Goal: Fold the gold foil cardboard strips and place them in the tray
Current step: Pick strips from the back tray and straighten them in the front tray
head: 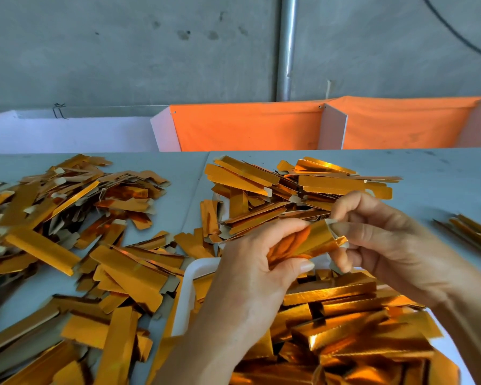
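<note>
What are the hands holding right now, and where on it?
One gold foil strip: the left hand grips its left part, the right hand pinches its right end, above the white tray.

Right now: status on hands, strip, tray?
Left hand and right hand both pinch one gold strip, mid-fold. White tray below, piled with folded strips. Nothing blocking.

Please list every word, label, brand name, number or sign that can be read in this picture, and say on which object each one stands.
There are none: no readable text shows in the head view.
The gold strip held by the left hand and the right hand shows only plain foil.
The white tray, the orange cloth and the grey wall carry no print; the wall bears only dark stains.
</note>
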A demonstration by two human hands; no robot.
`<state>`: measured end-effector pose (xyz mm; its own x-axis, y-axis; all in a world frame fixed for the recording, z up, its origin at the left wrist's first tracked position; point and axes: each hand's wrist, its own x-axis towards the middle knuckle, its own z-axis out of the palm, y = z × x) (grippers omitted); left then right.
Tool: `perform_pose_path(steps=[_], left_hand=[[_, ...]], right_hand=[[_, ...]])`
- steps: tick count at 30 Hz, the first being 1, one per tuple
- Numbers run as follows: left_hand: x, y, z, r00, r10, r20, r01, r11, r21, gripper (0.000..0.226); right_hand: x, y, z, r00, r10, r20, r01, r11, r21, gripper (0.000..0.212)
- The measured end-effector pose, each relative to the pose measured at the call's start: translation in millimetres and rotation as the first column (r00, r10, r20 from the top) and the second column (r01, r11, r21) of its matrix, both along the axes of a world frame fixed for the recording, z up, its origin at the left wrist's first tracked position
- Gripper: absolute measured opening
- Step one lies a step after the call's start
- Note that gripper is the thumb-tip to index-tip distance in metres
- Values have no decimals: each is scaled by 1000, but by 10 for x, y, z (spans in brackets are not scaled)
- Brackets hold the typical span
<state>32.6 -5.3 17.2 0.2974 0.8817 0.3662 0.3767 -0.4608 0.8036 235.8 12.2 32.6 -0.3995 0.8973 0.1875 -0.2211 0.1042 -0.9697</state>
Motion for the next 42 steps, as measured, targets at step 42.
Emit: perform_pose_path(steps=[42], left_hand=[[29,-15,21,964,111,-240,-58,975,216,45]], right_hand=[[-10,59,-81,991,72,-115,-91,981,-170,43]])
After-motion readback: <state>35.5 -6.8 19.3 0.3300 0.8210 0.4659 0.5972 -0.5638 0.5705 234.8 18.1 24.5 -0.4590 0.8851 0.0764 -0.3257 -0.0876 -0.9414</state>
